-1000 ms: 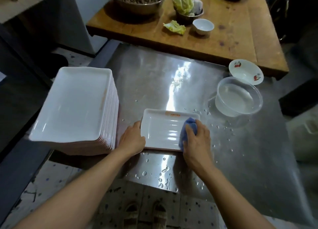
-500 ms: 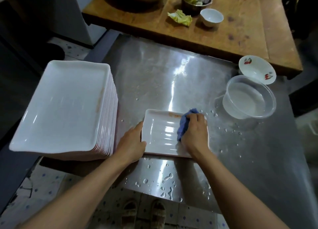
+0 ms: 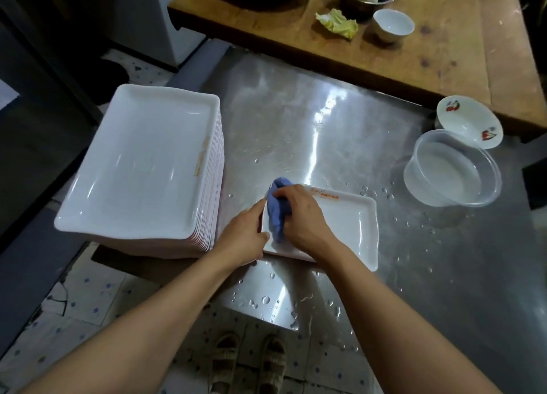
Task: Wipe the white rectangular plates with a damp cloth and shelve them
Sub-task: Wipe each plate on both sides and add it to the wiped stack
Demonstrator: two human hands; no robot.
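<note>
A single white rectangular plate (image 3: 346, 228) lies flat on the wet steel table (image 3: 310, 133), with an orange mark on its far rim. My right hand (image 3: 305, 219) grips a blue cloth (image 3: 278, 213) and presses it on the plate's left end. My left hand (image 3: 244, 238) holds the plate's left edge, thumb at the near corner. A tall stack of white rectangular plates (image 3: 148, 165) stands to the left, close to my left hand.
A clear plastic tub of water (image 3: 453, 171) stands at the right, a small cherry-printed bowl (image 3: 469, 121) behind it. A wooden table (image 3: 414, 53) at the back carries a small white cup (image 3: 392, 26) and cabbage leaves (image 3: 337, 23). Water drops dot the steel. My sandalled feet (image 3: 248, 364) show below.
My right hand has swept the blue cloth from the plate's right end across to its left end. My left hand stays on the left edge.
</note>
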